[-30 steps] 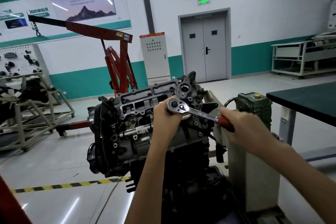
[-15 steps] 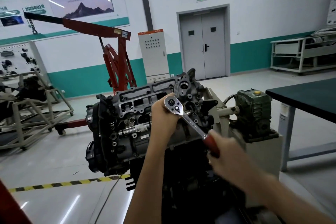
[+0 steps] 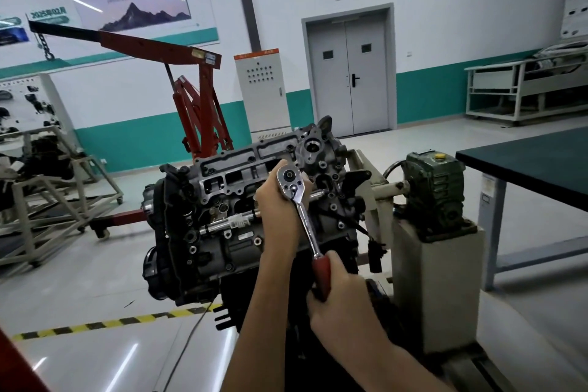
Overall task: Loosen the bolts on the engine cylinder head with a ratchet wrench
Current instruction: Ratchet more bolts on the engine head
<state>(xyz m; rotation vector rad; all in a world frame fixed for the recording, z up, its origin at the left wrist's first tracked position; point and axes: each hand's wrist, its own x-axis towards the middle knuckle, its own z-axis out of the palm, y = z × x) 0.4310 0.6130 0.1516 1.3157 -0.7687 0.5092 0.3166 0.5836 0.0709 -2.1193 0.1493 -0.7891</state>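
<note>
Wrench (image 3: 300, 210) sat on the engine (image 3: 222, 200), mid-scene, left hand (image 3: 275, 213) curled round its head, right hand (image 3: 342, 296) clamped on the red handle nearer. Pressing the head square should have prevented slipping.

Head and shank of ratchet wrench (image 3: 300, 210), above right hand (image 3: 343, 299): chromed metal, glossy, smooth. Red grip (image 3: 320, 272) in that hand: smooth, slight sheen. Cylinder head (image 3: 241, 169) behind left hand (image 3: 276, 210): grey cast metal, matt, rough-looking. Floor (image 3: 95, 360) left of both hands: glossy, mirrors lights.
</note>
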